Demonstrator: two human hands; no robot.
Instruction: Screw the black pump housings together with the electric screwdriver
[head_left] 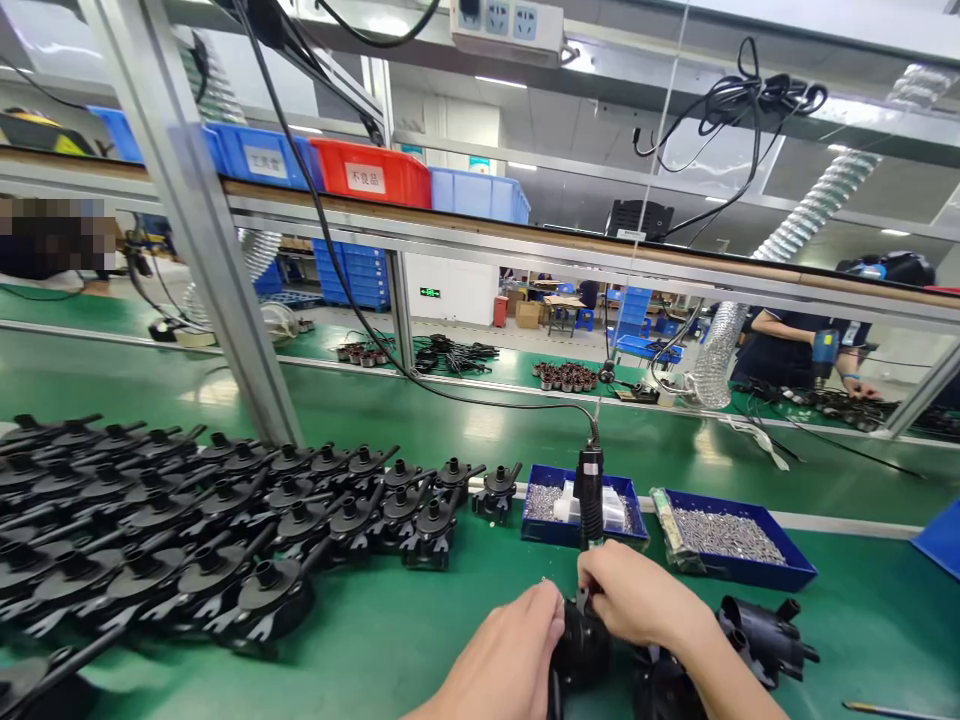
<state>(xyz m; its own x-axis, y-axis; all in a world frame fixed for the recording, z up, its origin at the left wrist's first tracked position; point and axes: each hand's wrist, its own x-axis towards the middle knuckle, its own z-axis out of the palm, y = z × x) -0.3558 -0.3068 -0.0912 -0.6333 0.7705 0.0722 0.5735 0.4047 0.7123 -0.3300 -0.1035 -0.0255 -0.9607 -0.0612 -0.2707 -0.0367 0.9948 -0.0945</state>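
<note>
Green bench (360, 655), left hand (502, 645) (nearer) gripping left side and right hand (634, 590) pinching tool's lower end, black part (589, 652) between them, long axis unclear, black screwdriver (592, 490) near-upright above it.

A slim, black, cylindrical power screwdriver (591, 490) stood nearly upright above a rounded black plastic housing (583, 652).
The screwdriver bore a small pale label, had a ribbed lower sleeve and carried a thin black cord (595, 430) at its top; its lower end was covered, so whether its bit touched the housing could not be told. The housing showed a dark, curved side at the near part of the green tabletop (360, 660), much of its upper surface hidden.
</note>
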